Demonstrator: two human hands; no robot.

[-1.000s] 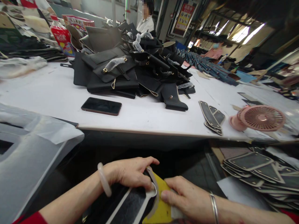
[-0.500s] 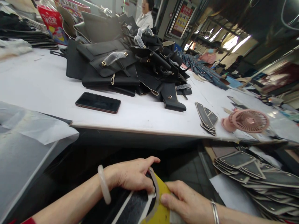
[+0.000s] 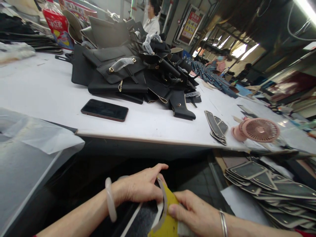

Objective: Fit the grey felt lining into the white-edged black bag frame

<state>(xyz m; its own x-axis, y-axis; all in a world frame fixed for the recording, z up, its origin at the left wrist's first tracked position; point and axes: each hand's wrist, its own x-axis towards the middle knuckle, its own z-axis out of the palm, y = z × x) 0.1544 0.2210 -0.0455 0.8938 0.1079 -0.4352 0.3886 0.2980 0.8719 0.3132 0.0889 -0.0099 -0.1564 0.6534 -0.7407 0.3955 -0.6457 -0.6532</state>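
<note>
Yellow piece in right hand (thumb on top).

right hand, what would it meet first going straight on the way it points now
The right hand would first meet the yellow piece at its fingertips, then probably the left hand, though depth is unclear.

Our two bare hands on a yellow, grey-edged curved piece
Our left hand presses at the yellow curved piece with a grey edge, our right hand pinches its side; beyond, a black rectangular phone lies before a heap of black leather-like bags.
</note>
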